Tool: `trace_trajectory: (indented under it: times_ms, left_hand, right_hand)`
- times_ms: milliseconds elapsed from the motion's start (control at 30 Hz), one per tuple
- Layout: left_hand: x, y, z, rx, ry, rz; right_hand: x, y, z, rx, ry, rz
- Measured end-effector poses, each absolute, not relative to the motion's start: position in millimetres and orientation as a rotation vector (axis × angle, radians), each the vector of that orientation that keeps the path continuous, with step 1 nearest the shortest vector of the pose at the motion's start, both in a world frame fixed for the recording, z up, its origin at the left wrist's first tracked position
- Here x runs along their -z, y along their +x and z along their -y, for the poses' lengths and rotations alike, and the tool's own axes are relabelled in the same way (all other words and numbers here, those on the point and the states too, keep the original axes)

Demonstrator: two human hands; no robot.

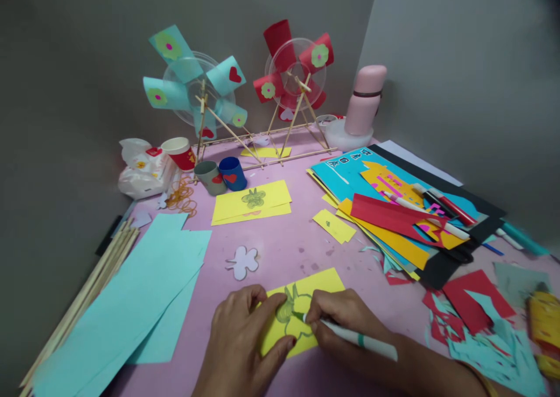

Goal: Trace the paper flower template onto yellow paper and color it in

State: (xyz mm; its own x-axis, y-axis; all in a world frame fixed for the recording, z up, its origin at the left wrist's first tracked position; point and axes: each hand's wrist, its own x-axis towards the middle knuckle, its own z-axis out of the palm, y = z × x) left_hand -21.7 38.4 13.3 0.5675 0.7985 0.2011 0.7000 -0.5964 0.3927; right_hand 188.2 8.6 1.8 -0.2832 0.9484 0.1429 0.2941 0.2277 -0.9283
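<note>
Both hands are over one yellow sheet (326,283) at the near side of my view: the left hand (240,333) rests on its left part, thumb and fingers spread, gripping nothing, while the right hand (345,321) pinches a white marker (371,345) close to its tip. Under everything I see a pink table (280,242). Two windmills of paper and sticks stand at its back, the blue windmill (170,95) on the left and the red windmill (280,42) on the right. Long pale blue sheets (144,286) lie on the left, and a pile of coloured paper (333,166) on the right. Near the red windmill stands a pink bottle (363,108). Farther in from my sheet, a grey cup (207,181) and a blue cup (236,166) stand side by side (each wears a red heart). A white cutout (243,263) lies just beyond the left hand. Smallest is the green drawing (283,312), a butterfly-like shape between left thumb and forefinger, the marker's green tip at its right side.
</note>
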Motion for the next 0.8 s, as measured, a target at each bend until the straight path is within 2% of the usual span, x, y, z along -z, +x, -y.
trace_trajectory:
  times_ms: [267, 433, 800]
  left_hand:
    - [-14, -21, -37, -0.528, 2.558, -1.225]
    - [-11, -25, -40, -0.504, 2.681, -1.154]
    - [-13, -23, -46, -0.37, 2.694, -1.092]
  right_hand:
    - [-17, 189, -8, -1.127, -1.275, 1.647]
    - [-17, 188, -6, -1.079, -1.388, 1.477]
    - [-8, 183, -6, -0.866, -1.408, 1.576]
